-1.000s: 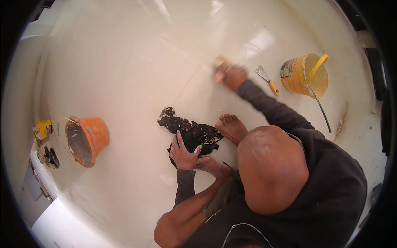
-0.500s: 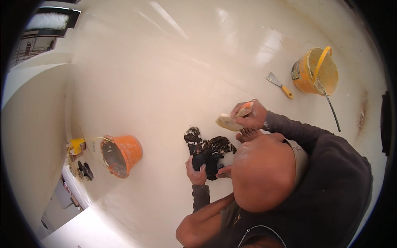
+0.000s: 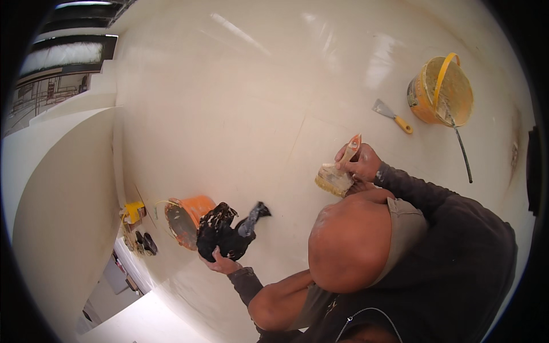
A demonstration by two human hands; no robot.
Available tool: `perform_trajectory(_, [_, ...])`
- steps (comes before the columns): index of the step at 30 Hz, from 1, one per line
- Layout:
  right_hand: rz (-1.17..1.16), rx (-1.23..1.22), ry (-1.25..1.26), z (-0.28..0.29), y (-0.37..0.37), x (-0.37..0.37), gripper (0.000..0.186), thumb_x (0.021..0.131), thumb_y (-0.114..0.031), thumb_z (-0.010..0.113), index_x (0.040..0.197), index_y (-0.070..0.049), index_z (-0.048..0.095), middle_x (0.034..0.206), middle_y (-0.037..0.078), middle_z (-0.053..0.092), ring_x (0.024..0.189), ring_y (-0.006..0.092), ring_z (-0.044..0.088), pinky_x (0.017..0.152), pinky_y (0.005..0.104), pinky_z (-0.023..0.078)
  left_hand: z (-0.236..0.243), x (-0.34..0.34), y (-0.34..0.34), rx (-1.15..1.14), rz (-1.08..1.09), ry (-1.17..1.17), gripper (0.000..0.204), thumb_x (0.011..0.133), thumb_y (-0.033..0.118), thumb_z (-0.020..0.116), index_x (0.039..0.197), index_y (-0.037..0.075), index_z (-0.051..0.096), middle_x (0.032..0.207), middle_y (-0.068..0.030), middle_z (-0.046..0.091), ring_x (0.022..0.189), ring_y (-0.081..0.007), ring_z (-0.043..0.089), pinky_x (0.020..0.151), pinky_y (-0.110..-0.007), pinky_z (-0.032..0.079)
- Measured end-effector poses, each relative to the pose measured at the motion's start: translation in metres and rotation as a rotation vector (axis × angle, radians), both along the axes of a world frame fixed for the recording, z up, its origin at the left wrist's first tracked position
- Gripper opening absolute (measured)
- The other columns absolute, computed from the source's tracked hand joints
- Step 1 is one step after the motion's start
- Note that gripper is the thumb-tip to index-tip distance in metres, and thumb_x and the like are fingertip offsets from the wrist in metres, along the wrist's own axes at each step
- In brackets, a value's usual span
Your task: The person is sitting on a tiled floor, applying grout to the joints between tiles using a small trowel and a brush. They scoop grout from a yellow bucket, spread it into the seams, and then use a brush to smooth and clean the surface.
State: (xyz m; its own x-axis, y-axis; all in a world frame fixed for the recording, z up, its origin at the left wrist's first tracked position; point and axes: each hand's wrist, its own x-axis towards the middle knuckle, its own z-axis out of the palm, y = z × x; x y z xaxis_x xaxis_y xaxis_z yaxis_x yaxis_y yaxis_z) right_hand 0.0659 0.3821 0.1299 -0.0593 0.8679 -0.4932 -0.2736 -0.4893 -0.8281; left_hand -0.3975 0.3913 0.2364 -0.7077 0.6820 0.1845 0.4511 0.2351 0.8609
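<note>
My left hand (image 3: 223, 263) grips a bunched black rag (image 3: 220, 237) with whitish smears, lifted off the floor. The cloth partly covers the orange bucket (image 3: 198, 207) behind it; a loose end hangs out to the right. In my right hand (image 3: 366, 162) is a wide paintbrush (image 3: 336, 178), held by its pale handle with an orange-red tip. Its bristles point down and left, close to my foot, and look caked with something yellowish. Whether the bristles touch the floor I cannot tell.
A putty knife (image 3: 393, 116) with a yellow handle lies at the far right, beside a yellow bucket (image 3: 426, 94) with a stick (image 3: 463, 154) leaning out. Dark shoes (image 3: 148, 244) and a yellow container (image 3: 134, 212) stand on the left by a curved white wall (image 3: 63, 188).
My left hand has carried the black rag leftward, up off the floor and over to the orange bucket. The brush in my right hand has turned more upright and shifted slightly right.
</note>
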Motion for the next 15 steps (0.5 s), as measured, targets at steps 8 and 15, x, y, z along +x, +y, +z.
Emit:
perform_trajectory(8, [-0.119, -0.038, 0.002, 0.024, -0.031, 0.062, 0.021, 0.080, -0.012, 0.076, 0.093, -0.003, 0.064, 0.084, 0.004, 0.065, 0.080, 0.0112, 0.062, 0.072, 0.0288, 0.052, 0.017, 0.053, 0.019, 0.182, -0.125, -0.073, 0.061, 0.074, 0.002, 0.057, 0.134, -0.005, 0.048, 0.119, -0.0185, 0.060, 0.100, -0.0300, 0.062, 0.089, -0.039, 0.055])
perform_trajectory(15, [-0.207, -0.021, -0.030, 0.037, -0.052, 0.066, 0.022, 0.080, -0.014, 0.077, 0.094, -0.002, 0.064, 0.081, 0.004, 0.065, 0.072, 0.0104, 0.061, 0.062, 0.0271, 0.051, 0.032, 0.066, 0.038, 0.214, -0.246, -0.060, 0.062, 0.077, 0.000, 0.056, 0.137, -0.004, 0.046, 0.124, -0.0228, 0.055, 0.102, -0.0310, 0.061, 0.087, -0.038, 0.055])
